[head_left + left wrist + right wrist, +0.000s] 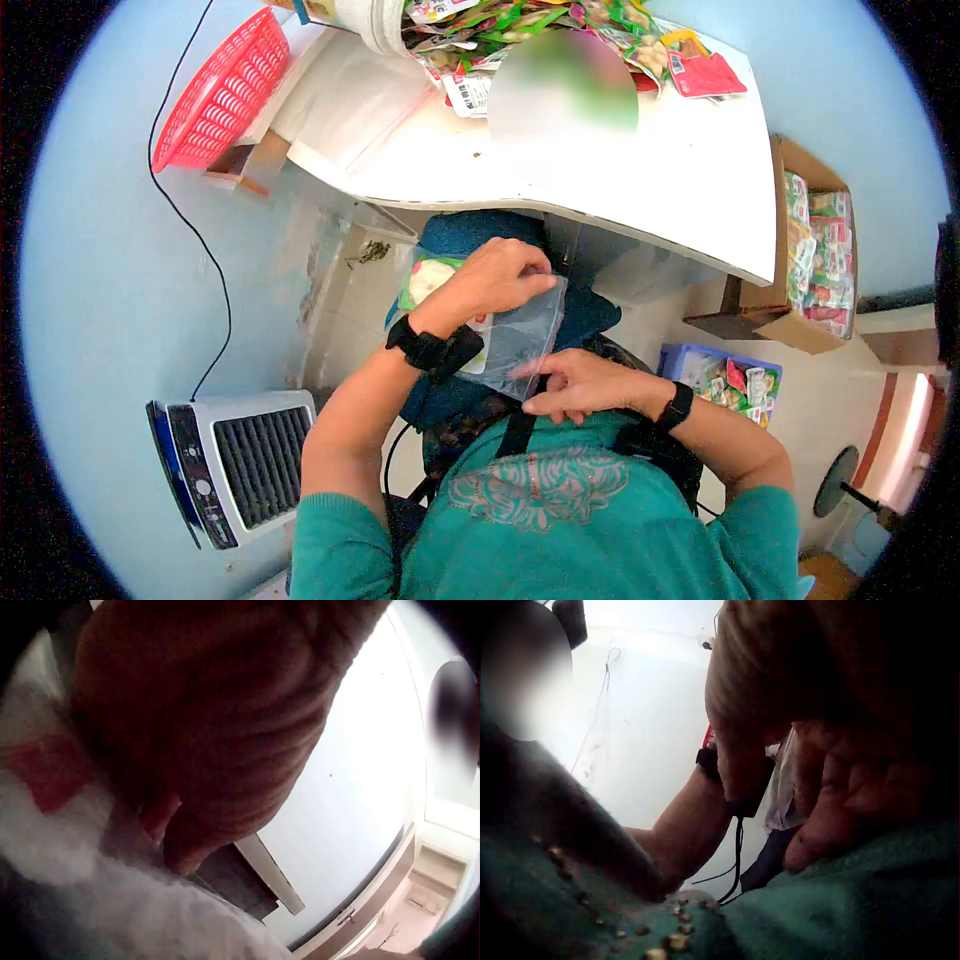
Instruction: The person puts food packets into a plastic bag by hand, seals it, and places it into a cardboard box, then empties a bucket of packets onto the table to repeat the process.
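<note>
My left hand (487, 287) pinches clear flat plastic bag (527, 328) by edge, likely for tautness; right hand (590, 385): grip unclear.

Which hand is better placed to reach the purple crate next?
Probably the right hand: it is nearer the crate, on the same side. The left hand is farther off, pinching the clear bag.
</note>
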Available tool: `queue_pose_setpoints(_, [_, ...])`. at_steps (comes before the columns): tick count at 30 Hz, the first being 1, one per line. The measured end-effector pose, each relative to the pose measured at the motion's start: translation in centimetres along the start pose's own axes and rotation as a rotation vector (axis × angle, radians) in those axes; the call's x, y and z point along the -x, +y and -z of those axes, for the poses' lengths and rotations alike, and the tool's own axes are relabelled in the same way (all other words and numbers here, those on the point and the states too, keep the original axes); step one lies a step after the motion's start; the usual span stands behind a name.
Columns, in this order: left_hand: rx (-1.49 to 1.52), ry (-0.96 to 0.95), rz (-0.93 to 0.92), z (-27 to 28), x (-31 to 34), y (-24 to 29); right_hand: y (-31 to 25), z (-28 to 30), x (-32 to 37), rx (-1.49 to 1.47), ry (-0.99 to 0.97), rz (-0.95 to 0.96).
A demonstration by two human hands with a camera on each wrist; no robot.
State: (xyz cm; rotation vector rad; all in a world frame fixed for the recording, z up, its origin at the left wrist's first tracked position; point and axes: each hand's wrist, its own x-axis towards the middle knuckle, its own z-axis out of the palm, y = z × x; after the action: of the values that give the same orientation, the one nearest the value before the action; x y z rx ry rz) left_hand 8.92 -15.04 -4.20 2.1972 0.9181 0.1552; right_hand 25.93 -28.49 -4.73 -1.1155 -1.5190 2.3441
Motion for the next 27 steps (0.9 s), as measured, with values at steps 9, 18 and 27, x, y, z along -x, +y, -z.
queue_pose_setpoints(9, [0.275,0.064,0.019,4.1,2.6,0.4,0.9,-0.9,-1.8,0.182,0.111,0.169])
queue_pose_setpoints(18, [0.763,0.429,-0.057,9.1,11.0,0.8,-7.1,-2.8,1.7,0.724,0.488,0.585])
queue_pose_setpoints(27, [0.941,0.891,-0.358,10.7,18.5,3.1,-16.4,-7.0,6.0,1.101,0.829,0.843])
